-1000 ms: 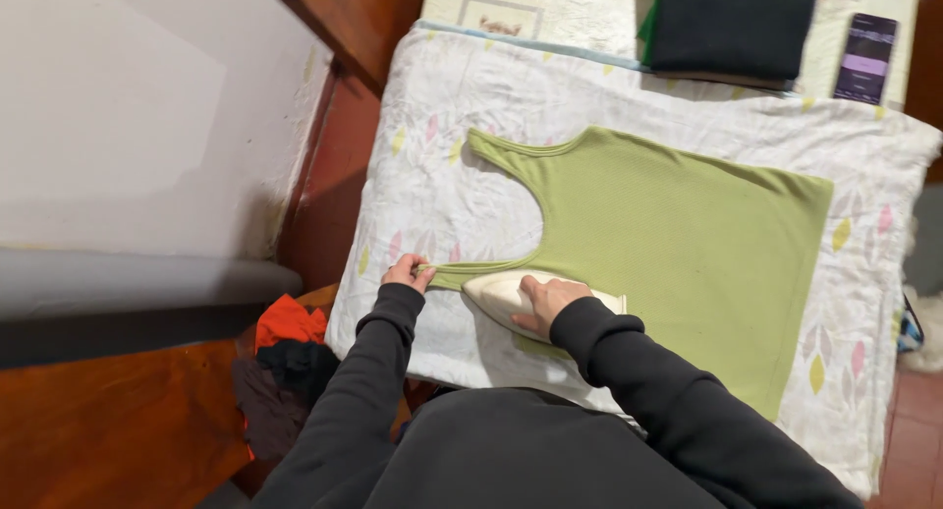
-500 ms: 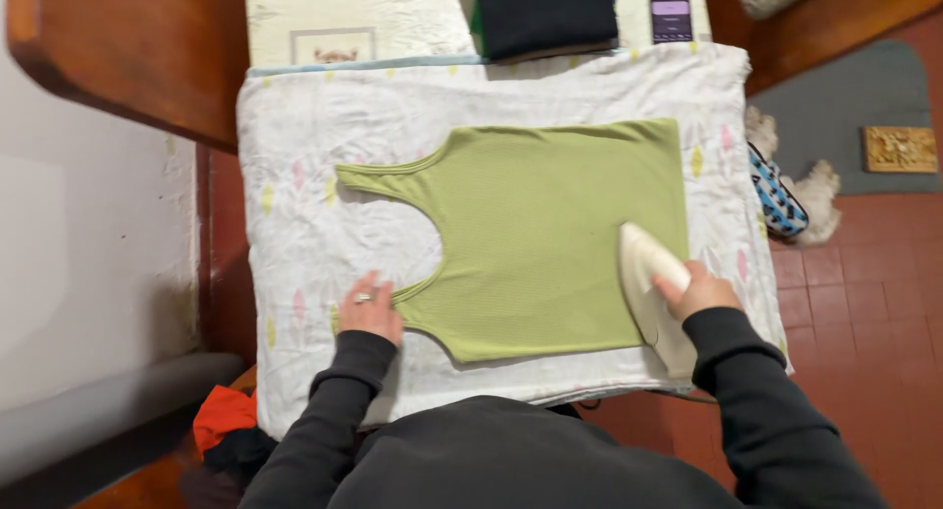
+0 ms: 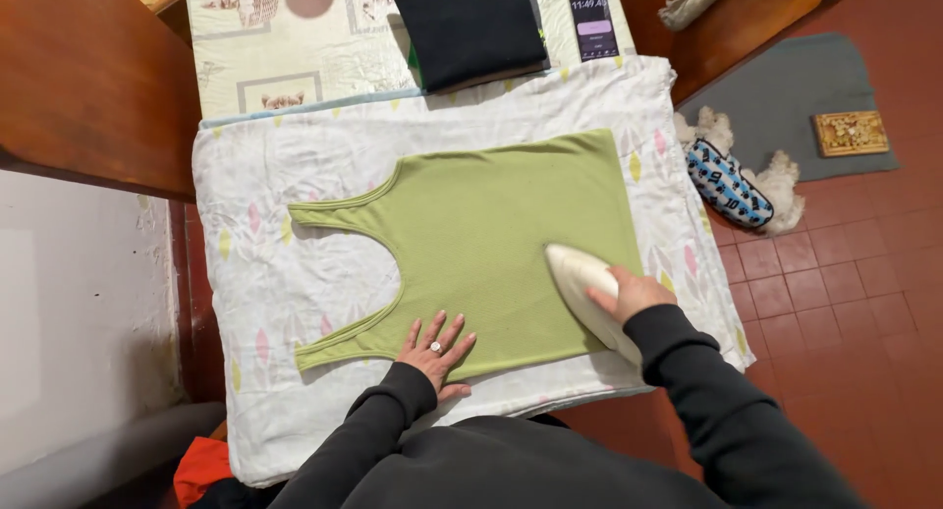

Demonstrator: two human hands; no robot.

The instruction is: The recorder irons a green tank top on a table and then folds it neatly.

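- Far left, an orange cloth [image 3: 201,467] peeks out low beside the bench; more of it showed a second ago.
- The white leaf-print sheet [image 3: 295,273] covers the bench, and the green tank top [image 3: 481,244] lies flat on it, straps pointing left, hem to the right.
- The left hand [image 3: 435,350] has shifted: half a second back it sat at the near strap, now it lies open, fingers spread, palm down on the near edge of the top's body, pressing the cloth and gripping nothing. A ring shows on one finger.
- Behind, at the far edge, a folded dark garment [image 3: 470,26] rests on a picture-print cloth [image 3: 295,37], with a phone [image 3: 593,23], screen lit, just beside it.
- The right hand [image 3: 629,295] is closed around the handle of the cream iron [image 3: 586,295]. The iron has slid left from the hem's edge and now sits on the top's near right part, nose pointing away.
- Right, on the red tiled floor [image 3: 835,273], a blue patterned slipper [image 3: 727,185] lies near a grey mat [image 3: 786,86].
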